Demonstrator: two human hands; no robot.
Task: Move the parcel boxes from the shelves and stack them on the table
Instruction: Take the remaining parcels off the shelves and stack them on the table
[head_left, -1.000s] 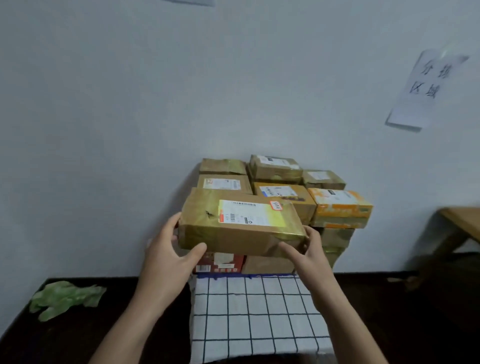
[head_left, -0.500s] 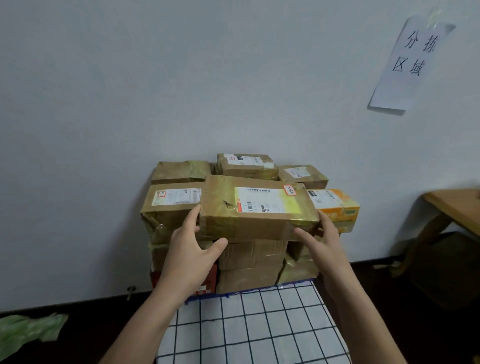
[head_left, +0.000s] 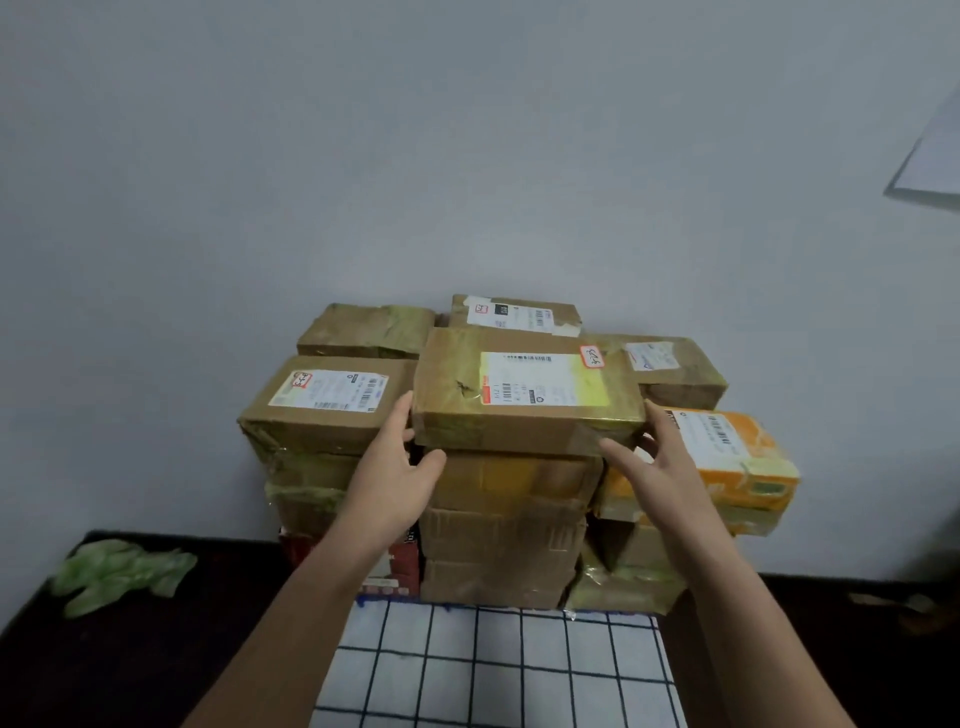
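Top box (head_left: 524, 395) sat on stack (head_left: 498, 519), bench (head_left: 493, 670) far edge. Grip: left hand (head_left: 400, 467), right hand (head_left: 660, 462), fingers straight, apart, against box ends. Risk: uneven boxes beneath; release could tip it.

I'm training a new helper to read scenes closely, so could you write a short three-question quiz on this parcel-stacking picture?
1. Multiple choice: what lies directly beneath the yellow-labelled parcel?
A) the checked cloth
B) a stack of brown boxes
C) the bare floor

2. True or false: the left hand is at the parcel's left end and the right hand is at its right end.

3. Fill in the blank: the crumpled plastic on the dark surface at far left is ____ in colour.

Key:
1. B
2. True
3. green
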